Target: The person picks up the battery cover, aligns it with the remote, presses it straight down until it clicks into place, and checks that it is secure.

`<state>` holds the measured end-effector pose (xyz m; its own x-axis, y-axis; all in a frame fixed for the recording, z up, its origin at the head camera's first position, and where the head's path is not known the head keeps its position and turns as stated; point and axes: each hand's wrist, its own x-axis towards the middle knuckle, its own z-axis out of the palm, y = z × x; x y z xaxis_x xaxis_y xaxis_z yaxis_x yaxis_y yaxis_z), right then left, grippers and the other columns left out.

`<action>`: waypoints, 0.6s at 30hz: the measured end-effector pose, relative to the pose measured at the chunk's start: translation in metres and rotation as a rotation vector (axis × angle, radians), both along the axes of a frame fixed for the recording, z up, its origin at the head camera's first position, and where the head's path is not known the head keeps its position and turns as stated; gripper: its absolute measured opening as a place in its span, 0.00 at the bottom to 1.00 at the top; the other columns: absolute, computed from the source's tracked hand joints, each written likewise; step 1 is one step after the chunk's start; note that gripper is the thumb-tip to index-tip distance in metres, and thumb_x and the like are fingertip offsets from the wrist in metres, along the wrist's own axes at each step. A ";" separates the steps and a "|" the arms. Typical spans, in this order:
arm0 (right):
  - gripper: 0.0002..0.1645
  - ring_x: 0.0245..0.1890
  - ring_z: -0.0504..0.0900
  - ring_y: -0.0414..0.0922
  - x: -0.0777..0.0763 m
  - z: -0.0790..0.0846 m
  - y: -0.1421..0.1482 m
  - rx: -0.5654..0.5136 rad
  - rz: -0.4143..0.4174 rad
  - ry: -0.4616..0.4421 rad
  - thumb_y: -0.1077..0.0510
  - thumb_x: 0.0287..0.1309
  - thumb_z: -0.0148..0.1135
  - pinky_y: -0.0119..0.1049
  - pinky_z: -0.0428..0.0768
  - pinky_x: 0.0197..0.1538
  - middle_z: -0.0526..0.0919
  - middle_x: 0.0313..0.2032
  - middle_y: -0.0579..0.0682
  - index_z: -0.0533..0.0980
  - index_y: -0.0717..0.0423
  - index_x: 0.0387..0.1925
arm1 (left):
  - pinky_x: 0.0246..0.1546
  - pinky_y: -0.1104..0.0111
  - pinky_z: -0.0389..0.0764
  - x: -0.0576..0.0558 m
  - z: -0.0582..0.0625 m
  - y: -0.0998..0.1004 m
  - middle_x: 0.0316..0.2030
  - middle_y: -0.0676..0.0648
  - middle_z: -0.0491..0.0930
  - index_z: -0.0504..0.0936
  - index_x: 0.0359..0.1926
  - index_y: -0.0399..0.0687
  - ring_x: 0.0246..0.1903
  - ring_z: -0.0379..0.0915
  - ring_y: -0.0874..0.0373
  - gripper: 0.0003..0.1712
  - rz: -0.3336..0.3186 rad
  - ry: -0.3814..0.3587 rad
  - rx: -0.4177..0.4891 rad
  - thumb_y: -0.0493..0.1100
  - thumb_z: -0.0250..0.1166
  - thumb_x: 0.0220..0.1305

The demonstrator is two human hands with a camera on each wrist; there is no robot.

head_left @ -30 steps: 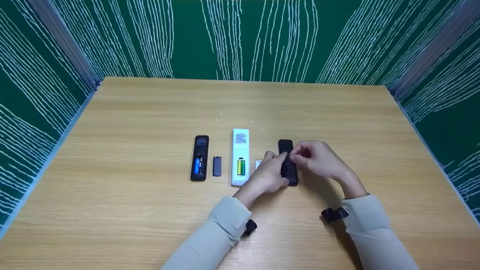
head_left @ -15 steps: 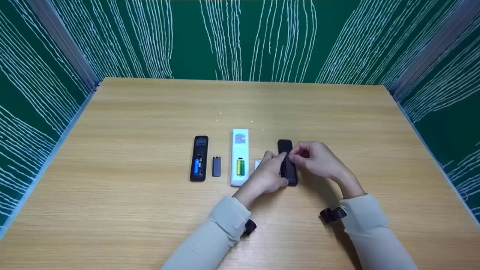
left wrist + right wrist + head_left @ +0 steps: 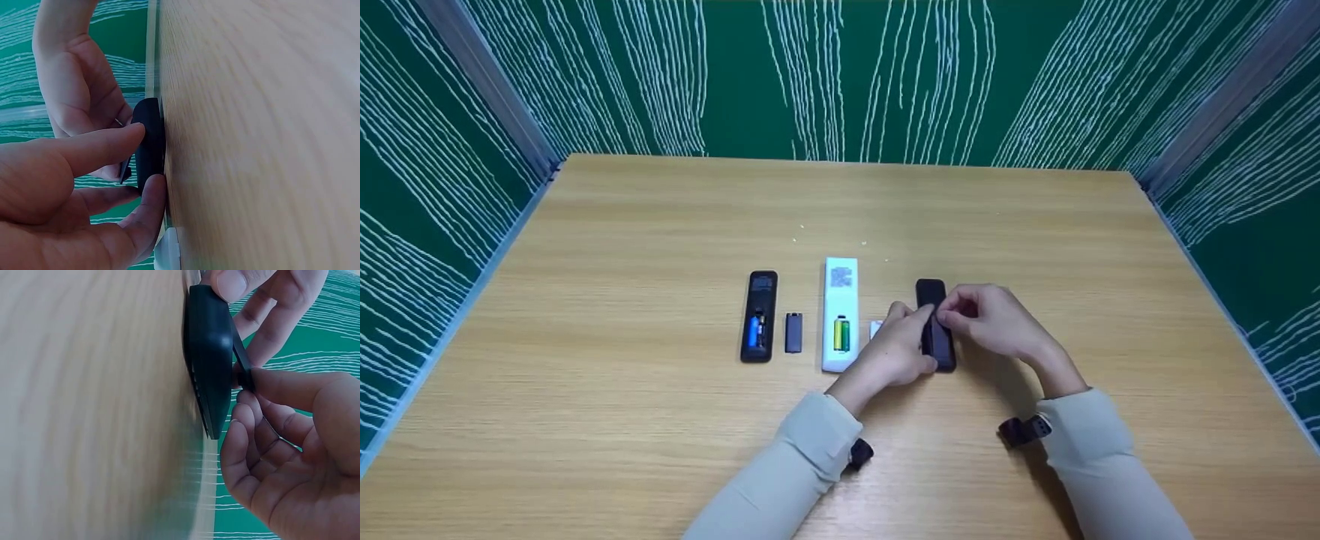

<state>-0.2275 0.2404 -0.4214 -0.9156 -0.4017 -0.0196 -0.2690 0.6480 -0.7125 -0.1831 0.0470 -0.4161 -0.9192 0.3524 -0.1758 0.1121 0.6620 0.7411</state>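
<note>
Pale grey-green cloth covers both forearms, the sleeves [image 3: 780, 465] turned back in thick cuffs at the wrists, each with a small black camera [image 3: 1020, 431] beside it. Beyond the cuffs, the left hand [image 3: 892, 351] straddles a slim black remote [image 3: 931, 292], thumb and fingertips parted by only the remote's own width and pressed against its edges. The right hand [image 3: 997, 319] has its thumb and forefinger drawn almost together on a thin dark cover [image 3: 242, 354], the remaining fingers curled loosely; the cover tilts up off the remote's back. That remote lies on the tabletop, right of the middle, back upward, a long matte bar with rounded corners and, seen from the side, a smoothly curved body. Just left of it, a small white piece [image 3: 875, 328] shows from behind the left hand, mostly hidden. Next along is a glossy white remote [image 3: 840, 300], boxier and longer, with two batteries [image 3: 841, 334] in yellow and green in its slot and a greyish label farther up its back. Farther left lie a loose dark rectangular cap [image 3: 793, 334], smooth and plain, and another black remote [image 3: 763, 300] with a blue battery [image 3: 754, 331] in its recess. Tiny pale crumbs [image 3: 864, 243] dot the fine-grained, light wooden table [image 3: 660, 225] beyond them, and deep green walls [image 3: 742, 82] streaked with wavering white lines rise past its far edge.
</note>
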 end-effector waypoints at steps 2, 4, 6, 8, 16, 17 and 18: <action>0.05 0.35 0.79 0.44 -0.001 -0.001 0.000 0.001 -0.001 -0.005 0.61 0.71 0.66 0.30 0.75 0.40 0.87 0.34 0.49 0.86 0.57 0.39 | 0.62 0.69 0.75 0.000 0.000 0.000 0.60 0.43 0.69 0.65 0.81 0.45 0.54 0.73 0.53 0.49 -0.005 0.008 -0.010 0.34 0.75 0.61; 0.05 0.36 0.80 0.44 0.000 -0.001 -0.001 -0.001 -0.004 -0.009 0.61 0.71 0.66 0.30 0.75 0.41 0.87 0.35 0.49 0.86 0.56 0.39 | 0.62 0.70 0.74 0.000 0.000 -0.001 0.60 0.42 0.70 0.65 0.81 0.44 0.54 0.73 0.53 0.49 -0.009 0.015 -0.021 0.34 0.76 0.61; 0.05 0.37 0.80 0.44 0.000 -0.001 -0.001 -0.002 -0.007 -0.013 0.61 0.71 0.66 0.30 0.75 0.42 0.87 0.35 0.49 0.86 0.56 0.39 | 0.61 0.70 0.74 -0.001 0.000 -0.001 0.60 0.42 0.70 0.66 0.80 0.44 0.53 0.73 0.53 0.48 -0.014 0.022 -0.024 0.34 0.76 0.61; 0.05 0.37 0.80 0.44 0.001 -0.001 -0.002 -0.001 -0.008 -0.007 0.61 0.71 0.66 0.30 0.75 0.42 0.88 0.35 0.49 0.86 0.56 0.39 | 0.60 0.70 0.75 0.000 0.000 -0.001 0.59 0.42 0.70 0.67 0.80 0.45 0.52 0.73 0.53 0.48 -0.013 0.022 -0.017 0.34 0.76 0.61; 0.05 0.35 0.79 0.43 0.001 0.000 -0.003 0.019 -0.020 0.003 0.61 0.71 0.66 0.31 0.74 0.40 0.87 0.34 0.48 0.86 0.56 0.39 | 0.59 0.69 0.76 0.000 0.001 -0.002 0.57 0.43 0.70 0.68 0.79 0.45 0.51 0.73 0.53 0.47 -0.010 0.019 -0.003 0.33 0.76 0.59; 0.05 0.35 0.79 0.43 0.001 0.000 -0.004 0.022 -0.020 0.003 0.61 0.71 0.66 0.31 0.74 0.40 0.87 0.35 0.48 0.86 0.56 0.39 | 0.59 0.69 0.76 0.000 0.001 -0.002 0.57 0.43 0.70 0.67 0.79 0.45 0.51 0.73 0.53 0.48 -0.009 0.017 -0.003 0.33 0.76 0.59; 0.05 0.35 0.79 0.43 0.001 0.000 -0.004 0.024 -0.020 0.005 0.61 0.71 0.66 0.31 0.74 0.40 0.87 0.35 0.49 0.86 0.56 0.39 | 0.59 0.69 0.76 0.000 0.001 -0.002 0.57 0.43 0.69 0.67 0.80 0.45 0.51 0.73 0.53 0.48 -0.008 0.013 -0.004 0.33 0.75 0.60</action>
